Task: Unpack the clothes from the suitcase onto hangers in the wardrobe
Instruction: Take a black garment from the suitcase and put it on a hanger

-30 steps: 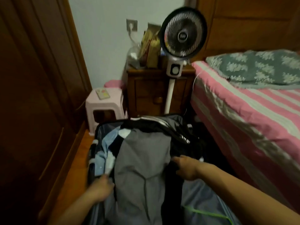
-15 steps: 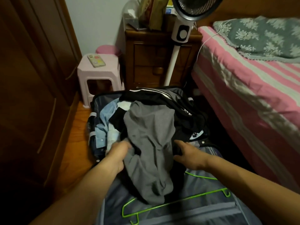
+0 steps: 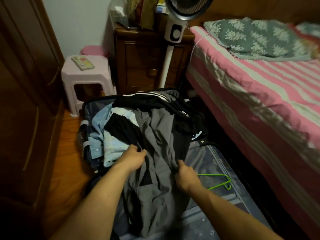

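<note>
An open suitcase (image 3: 216, 163) lies on the floor between the wardrobe and the bed. A grey garment (image 3: 159, 144) is stretched over the clothes pile and down toward me. My left hand (image 3: 134, 157) grips its left edge, and my right hand (image 3: 184, 175) grips its right edge. Under it lie a black striped garment (image 3: 155, 101) and light blue shirts (image 3: 103, 135). A green hanger (image 3: 220, 182) rests on the suitcase's near half, partly hidden by my right arm.
The brown wardrobe (image 3: 26, 101) stands shut on the left. A pink stool (image 3: 86, 75) with a phone on it, a wooden nightstand (image 3: 147, 58) and a standing fan (image 3: 174, 32) are beyond the suitcase. A pink striped bed (image 3: 259, 92) fills the right.
Both hands have closed on the grey garment and drawn it toward me, spreading it longer. The grey cloth now covers most of the green hanger. The view shifted slightly.
</note>
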Available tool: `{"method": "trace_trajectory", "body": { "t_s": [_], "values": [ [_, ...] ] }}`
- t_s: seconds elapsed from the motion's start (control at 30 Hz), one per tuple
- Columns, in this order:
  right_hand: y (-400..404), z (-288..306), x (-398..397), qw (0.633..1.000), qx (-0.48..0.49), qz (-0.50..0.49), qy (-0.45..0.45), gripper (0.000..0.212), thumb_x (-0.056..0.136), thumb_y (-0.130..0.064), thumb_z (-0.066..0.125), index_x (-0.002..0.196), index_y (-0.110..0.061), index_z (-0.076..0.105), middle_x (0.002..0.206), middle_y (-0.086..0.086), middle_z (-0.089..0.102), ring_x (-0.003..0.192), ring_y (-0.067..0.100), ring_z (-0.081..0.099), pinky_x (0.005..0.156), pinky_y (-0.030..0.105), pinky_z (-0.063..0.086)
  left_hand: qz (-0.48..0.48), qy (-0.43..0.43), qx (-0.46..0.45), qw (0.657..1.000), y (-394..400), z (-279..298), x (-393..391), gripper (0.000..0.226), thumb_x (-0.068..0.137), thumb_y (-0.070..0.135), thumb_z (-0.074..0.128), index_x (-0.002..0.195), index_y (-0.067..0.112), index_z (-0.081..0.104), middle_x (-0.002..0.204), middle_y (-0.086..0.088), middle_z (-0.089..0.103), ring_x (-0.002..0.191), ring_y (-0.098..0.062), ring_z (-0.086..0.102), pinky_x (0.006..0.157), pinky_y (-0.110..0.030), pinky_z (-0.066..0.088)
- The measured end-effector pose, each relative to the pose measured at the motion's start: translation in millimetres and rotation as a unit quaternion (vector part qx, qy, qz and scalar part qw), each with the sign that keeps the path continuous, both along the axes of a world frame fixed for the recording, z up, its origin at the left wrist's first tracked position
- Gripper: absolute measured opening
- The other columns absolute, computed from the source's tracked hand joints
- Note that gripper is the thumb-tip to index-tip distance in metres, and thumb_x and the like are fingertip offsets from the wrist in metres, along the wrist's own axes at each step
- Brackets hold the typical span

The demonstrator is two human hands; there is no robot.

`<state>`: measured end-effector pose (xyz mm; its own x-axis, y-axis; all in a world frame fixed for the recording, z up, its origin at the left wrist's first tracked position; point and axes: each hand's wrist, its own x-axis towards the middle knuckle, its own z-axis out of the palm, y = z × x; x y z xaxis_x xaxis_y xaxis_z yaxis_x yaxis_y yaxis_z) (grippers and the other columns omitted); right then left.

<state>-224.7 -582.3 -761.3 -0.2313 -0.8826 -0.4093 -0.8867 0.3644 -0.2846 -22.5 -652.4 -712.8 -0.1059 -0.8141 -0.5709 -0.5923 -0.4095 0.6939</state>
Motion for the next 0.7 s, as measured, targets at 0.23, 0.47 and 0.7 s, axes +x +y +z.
{"method": "trace_trajectory", "body": {
  "t_s": [0.23, 0.47, 0.7],
  "values": [
    [81.4, 61.3, -35.9, 0.913, 0.152, 0.367, -0.098, 0.029, 0.094, -0.012, 0.054, 0.121, -0.014, 0.065, 0.115, 0.016, 0.069, 0.107, 0.036, 0.063, 0.093, 0.039, 0.05, 0.004, 0.047, 0.056, 0.997, 24.4, -15.7, -26.6, 0.092, 0.096, 0.044, 0.065, 0.161, 0.034, 0.0, 0.14, -0.002, 0.055, 0.109, -0.024, 0.059, 0.074, -0.03, 0.054],
    [-20.2, 38.7, -140.5, 0.965, 0.055, 0.255, -0.015, 0.053, 0.092, -0.02, 0.065, 0.142, -0.013, 0.05, 0.136, 0.015, 0.058, 0.126, 0.03, 0.055, 0.101, 0.03, 0.042, -0.18, -0.285, -0.051, 0.94, 44.8, -29.2, -17.6, 0.036, 0.094, 0.017, 0.048, 0.124, 0.031, 0.061, 0.136, -0.005, 0.058, 0.115, -0.028, 0.06, 0.098, -0.036, 0.051],
    [-69.7, -36.6, -188.1, 0.98, 0.088, 0.165, 0.06, 0.088, 0.087, -0.052, 0.068, 0.155, -0.017, 0.023, 0.161, 0.017, 0.019, 0.151, 0.034, 0.011, 0.12, 0.04, 0.014, -0.161, -0.29, -0.156, 0.93, 121.5, 3.5, -72.0, 0.036, 0.098, 0.05, 0.051, 0.125, 0.028, 0.057, 0.123, -0.001, 0.053, 0.118, -0.02, 0.052, 0.099, -0.037, 0.046]
  ]
}}
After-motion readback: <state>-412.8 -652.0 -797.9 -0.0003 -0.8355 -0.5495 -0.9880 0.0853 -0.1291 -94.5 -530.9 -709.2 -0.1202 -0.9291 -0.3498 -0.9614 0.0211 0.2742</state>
